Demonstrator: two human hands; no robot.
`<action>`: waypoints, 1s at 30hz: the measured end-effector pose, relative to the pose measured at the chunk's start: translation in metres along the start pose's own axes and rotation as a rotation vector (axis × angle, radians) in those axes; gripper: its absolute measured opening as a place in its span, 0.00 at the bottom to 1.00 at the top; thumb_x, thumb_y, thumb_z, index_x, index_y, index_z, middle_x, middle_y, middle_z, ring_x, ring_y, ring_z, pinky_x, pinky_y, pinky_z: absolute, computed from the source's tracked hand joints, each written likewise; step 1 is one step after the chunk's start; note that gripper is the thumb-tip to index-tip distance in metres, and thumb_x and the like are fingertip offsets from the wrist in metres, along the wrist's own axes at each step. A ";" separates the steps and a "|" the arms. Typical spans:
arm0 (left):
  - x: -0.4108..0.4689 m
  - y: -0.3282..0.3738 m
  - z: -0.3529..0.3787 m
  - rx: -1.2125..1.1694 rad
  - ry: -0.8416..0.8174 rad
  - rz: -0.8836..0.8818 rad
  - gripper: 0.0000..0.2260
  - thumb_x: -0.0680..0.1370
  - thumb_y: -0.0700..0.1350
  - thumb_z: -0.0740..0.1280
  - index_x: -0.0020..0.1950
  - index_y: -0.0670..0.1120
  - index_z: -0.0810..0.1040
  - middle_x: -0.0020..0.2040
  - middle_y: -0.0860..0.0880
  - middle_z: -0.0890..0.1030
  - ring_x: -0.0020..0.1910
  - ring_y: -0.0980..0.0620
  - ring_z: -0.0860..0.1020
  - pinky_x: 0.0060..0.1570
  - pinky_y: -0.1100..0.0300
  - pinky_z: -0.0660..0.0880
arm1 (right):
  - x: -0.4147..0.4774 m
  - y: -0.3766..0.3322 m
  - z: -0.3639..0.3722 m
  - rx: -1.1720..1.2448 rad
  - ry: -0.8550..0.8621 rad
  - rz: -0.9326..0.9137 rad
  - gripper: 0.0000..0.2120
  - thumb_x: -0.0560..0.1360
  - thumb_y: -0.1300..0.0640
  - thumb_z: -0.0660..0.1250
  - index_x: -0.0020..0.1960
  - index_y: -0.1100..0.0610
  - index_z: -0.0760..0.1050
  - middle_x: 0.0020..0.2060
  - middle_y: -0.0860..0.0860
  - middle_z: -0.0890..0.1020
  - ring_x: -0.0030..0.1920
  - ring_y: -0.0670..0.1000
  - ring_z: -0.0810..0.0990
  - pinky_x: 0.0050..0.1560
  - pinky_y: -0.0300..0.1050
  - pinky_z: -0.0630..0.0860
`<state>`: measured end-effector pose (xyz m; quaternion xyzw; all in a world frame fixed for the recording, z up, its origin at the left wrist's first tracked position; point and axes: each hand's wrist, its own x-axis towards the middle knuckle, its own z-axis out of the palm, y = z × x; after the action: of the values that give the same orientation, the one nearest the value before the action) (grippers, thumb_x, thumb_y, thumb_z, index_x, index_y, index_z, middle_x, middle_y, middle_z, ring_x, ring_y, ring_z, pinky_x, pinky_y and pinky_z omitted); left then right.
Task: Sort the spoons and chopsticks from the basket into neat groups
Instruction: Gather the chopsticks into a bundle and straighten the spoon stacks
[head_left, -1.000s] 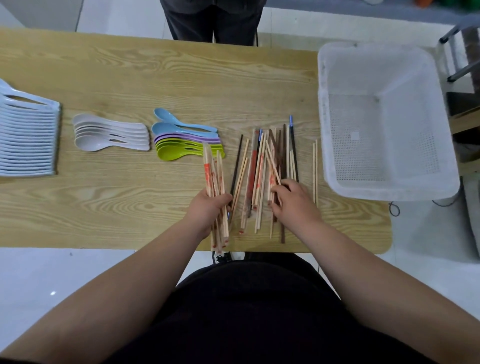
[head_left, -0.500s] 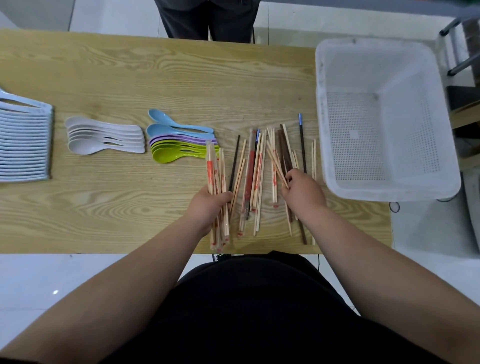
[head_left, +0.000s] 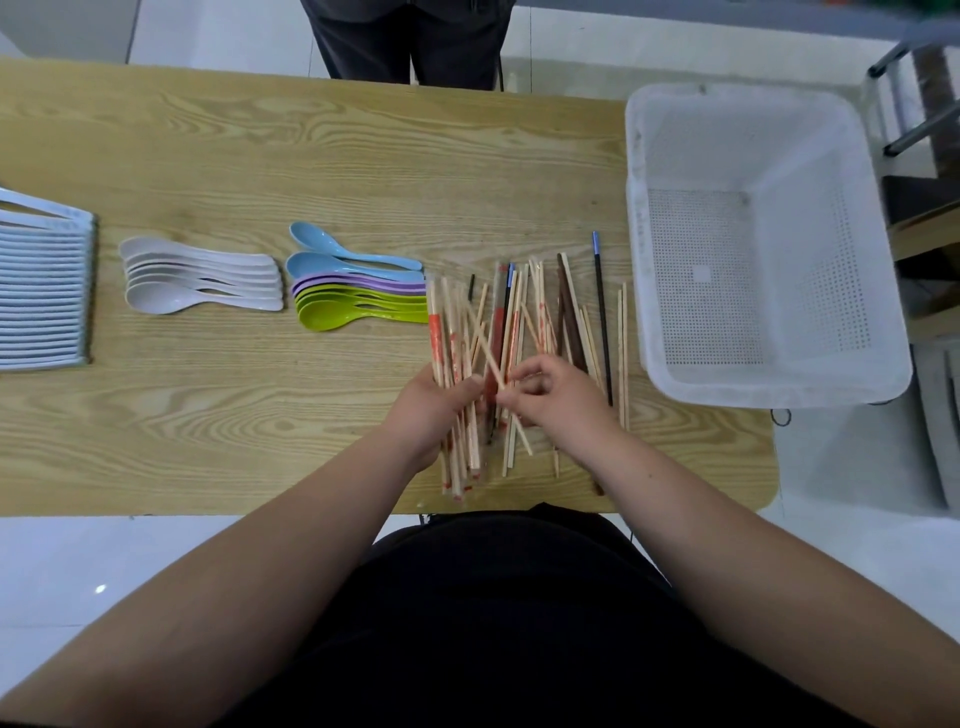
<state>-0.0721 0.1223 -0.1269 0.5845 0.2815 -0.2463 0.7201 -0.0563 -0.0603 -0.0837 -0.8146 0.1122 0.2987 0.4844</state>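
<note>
Pinching one chopstick (head_left: 483, 343) in right hand (head_left: 556, 400), gripping bundle (head_left: 441, 332) in left hand (head_left: 426, 410) just beside. Slanted across bundle's near-far axis; probably needs swinging parallel.

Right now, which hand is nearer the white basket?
Right. The right hand lies a short way left of the white basket; the left hand sits farther left, gripping chopsticks.

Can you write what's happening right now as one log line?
left hand: grips bundle of red-printed wooden chopsticks | right hand: pinches one pale wooden chopstick | white perforated plastic basket: empty
</note>
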 end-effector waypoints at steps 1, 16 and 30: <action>-0.001 0.001 0.004 -0.013 -0.020 0.015 0.08 0.79 0.43 0.72 0.57 0.44 0.81 0.48 0.42 0.86 0.47 0.42 0.85 0.50 0.46 0.82 | -0.002 -0.003 0.007 -0.007 -0.025 -0.031 0.10 0.71 0.50 0.78 0.49 0.47 0.79 0.42 0.47 0.85 0.42 0.47 0.85 0.46 0.48 0.83; 0.004 -0.009 -0.010 0.030 0.026 0.001 0.19 0.68 0.48 0.77 0.55 0.43 0.78 0.37 0.45 0.83 0.37 0.46 0.81 0.47 0.44 0.80 | 0.012 0.032 -0.020 -0.445 0.208 0.070 0.08 0.79 0.55 0.67 0.58 0.50 0.75 0.41 0.43 0.79 0.38 0.44 0.79 0.33 0.42 0.74; 0.007 0.000 0.012 0.032 0.069 0.061 0.13 0.71 0.43 0.75 0.54 0.42 0.79 0.35 0.50 0.84 0.32 0.51 0.82 0.34 0.57 0.78 | -0.002 0.015 -0.001 -0.187 0.085 -0.068 0.04 0.79 0.48 0.68 0.52 0.45 0.80 0.49 0.40 0.82 0.45 0.38 0.79 0.45 0.38 0.76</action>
<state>-0.0655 0.1101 -0.1301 0.6124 0.2844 -0.2081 0.7077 -0.0645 -0.0687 -0.0926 -0.8716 0.0765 0.2562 0.4109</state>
